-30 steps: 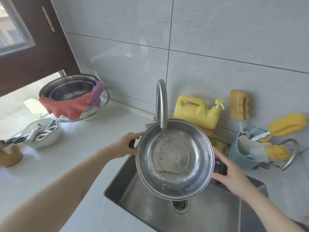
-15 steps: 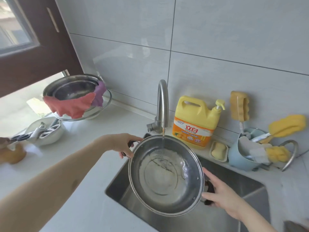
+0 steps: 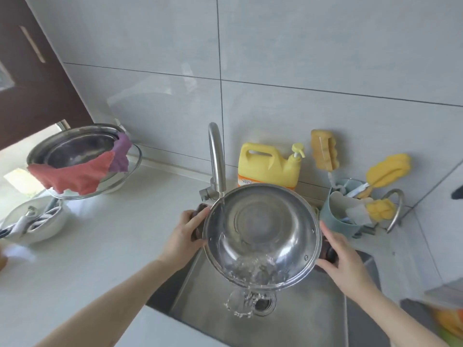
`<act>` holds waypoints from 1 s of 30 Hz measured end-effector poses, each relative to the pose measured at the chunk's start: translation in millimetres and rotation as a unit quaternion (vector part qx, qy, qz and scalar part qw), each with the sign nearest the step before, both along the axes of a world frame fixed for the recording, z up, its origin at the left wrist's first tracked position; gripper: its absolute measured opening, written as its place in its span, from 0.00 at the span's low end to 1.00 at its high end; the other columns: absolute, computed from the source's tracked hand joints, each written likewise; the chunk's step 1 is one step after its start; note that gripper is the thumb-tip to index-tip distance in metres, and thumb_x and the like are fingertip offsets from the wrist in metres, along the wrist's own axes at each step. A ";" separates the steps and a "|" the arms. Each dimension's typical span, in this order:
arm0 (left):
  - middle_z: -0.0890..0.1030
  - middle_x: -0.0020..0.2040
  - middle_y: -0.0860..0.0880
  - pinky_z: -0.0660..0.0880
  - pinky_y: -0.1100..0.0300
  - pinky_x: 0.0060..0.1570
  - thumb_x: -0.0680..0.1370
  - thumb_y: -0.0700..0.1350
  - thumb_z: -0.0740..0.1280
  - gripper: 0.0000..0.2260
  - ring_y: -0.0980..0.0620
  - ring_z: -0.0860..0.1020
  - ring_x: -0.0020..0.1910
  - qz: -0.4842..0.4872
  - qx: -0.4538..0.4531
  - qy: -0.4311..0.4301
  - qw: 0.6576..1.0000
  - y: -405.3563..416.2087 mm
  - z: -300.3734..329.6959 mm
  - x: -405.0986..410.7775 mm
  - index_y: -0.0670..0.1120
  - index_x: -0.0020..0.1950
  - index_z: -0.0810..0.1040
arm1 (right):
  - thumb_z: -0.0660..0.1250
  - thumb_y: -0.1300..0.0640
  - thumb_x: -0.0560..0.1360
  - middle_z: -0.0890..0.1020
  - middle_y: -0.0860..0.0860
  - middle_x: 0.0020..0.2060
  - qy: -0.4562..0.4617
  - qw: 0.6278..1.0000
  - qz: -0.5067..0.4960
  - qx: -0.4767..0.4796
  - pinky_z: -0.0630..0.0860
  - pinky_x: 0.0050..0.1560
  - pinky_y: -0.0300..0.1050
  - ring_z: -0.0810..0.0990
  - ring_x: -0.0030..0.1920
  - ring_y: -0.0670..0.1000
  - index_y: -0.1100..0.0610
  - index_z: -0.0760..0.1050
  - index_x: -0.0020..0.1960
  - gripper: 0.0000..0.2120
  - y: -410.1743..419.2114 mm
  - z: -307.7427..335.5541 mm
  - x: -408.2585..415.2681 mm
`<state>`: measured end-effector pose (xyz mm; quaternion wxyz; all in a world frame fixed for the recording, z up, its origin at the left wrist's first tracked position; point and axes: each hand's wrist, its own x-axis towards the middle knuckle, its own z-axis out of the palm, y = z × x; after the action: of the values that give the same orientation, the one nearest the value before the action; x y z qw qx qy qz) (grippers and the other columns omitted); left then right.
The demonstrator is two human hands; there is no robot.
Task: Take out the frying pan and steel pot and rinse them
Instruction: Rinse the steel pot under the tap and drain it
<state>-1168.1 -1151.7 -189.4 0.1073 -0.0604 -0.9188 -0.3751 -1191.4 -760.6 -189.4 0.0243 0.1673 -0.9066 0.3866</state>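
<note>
The round shiny steel pot [image 3: 261, 237] is held tilted over the stainless sink [image 3: 308, 319], water spilling from its near rim. The left hand [image 3: 184, 237] grasps one dark side handle, the right hand [image 3: 344, 259] the other. Behind the pot stand the curved steel faucet [image 3: 216, 159] and a yellow detergent jug [image 3: 269, 166].

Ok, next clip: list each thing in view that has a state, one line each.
steel pot: held over the sink, tilted toward the person, water pouring off its near rim
faucet: running
left hand: gripping the pot's left handle
right hand: gripping the pot's right handle
sink: drain open, taking the spill
steel basin: on the counter, cloths draped over its rim
</note>
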 end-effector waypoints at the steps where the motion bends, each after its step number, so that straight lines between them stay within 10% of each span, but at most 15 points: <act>1: 0.67 0.57 0.50 0.74 0.67 0.49 0.70 0.34 0.74 0.47 0.56 0.73 0.42 0.006 0.004 0.033 0.999 3.4 -2.0 2.4 0.78 0.68 0.55 | 0.76 0.65 0.69 0.71 0.40 0.56 0.039 0.999 -0.004 0.010 0.70 0.46 0.26 0.74 0.51 0.41 0.28 0.49 0.73 0.51 3.1 -0.5 0.6; 7: 0.67 0.59 0.45 0.74 0.68 0.56 0.68 0.30 0.75 0.42 0.49 0.75 0.48 0.007 -0.042 0.234 0.971 8.5 18.2 17.7 0.60 0.73 0.63 | 0.66 0.54 0.76 0.73 0.60 0.57 0.269 0.963 0.003 0.024 0.66 0.61 0.31 0.73 0.57 0.55 0.49 0.58 0.75 0.30 16.2 22.1 4.1; 12: 0.67 0.60 0.42 0.77 0.52 0.51 0.69 0.30 0.74 0.38 0.42 0.75 0.48 0.021 -0.089 0.301 0.949 9.1 39.1 23.3 0.53 0.72 0.63 | 0.65 0.58 0.74 0.72 0.63 0.57 0.347 0.936 0.017 0.049 0.61 0.66 0.29 0.72 0.55 0.59 0.46 0.53 0.77 0.36 18.7 50.1 10.6; 30: 0.67 0.60 0.41 0.76 0.57 0.55 0.71 0.32 0.73 0.35 0.45 0.74 0.52 0.023 -0.085 0.302 0.949 19.4 39.8 23.6 0.52 0.72 0.62 | 0.64 0.56 0.75 0.70 0.63 0.58 0.354 0.933 0.009 0.063 0.59 0.70 0.30 0.72 0.58 0.61 0.55 0.58 0.72 0.28 22.2 64.7 19.0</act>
<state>-1144.5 -1132.3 -149.6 0.3832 -0.1584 -0.8730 -0.2569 -1172.4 -738.4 -124.7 0.3292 0.3025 -0.8603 0.2449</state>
